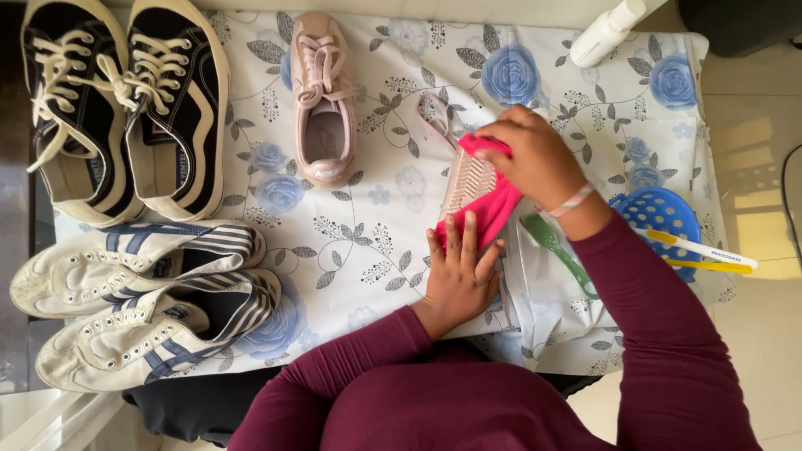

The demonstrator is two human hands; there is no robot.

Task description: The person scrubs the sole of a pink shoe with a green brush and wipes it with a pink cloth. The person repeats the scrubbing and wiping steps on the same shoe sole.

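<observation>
The pink sneaker [464, 182] lies sole up on the flowered cloth [368, 242], its ribbed pale tread facing me and a bright pink rag [494, 209] draped over and beside it. My right hand [535, 159] is closed around the top of the rag, pressing it on the far end of the sole. My left hand [458, 271] lies flat with fingers spread on the rag's near end, pinning it down (it grasps nothing). So the shoe sits between my two hands, right in the middle of the cloth.

Its mate, a second pink sneaker [324, 100], stands upright just to the left. Further left are two black sneakers [125, 108] with cream laces, and nearer me two white striped sneakers [142, 301]. By my right wrist lies a green brush [558, 250] on a clear plastic bag [543, 301], next to a blue perforated bowl [660, 213] with a toothbrush [702, 250] across it. A white bottle [606, 33] lies at the far edge.
</observation>
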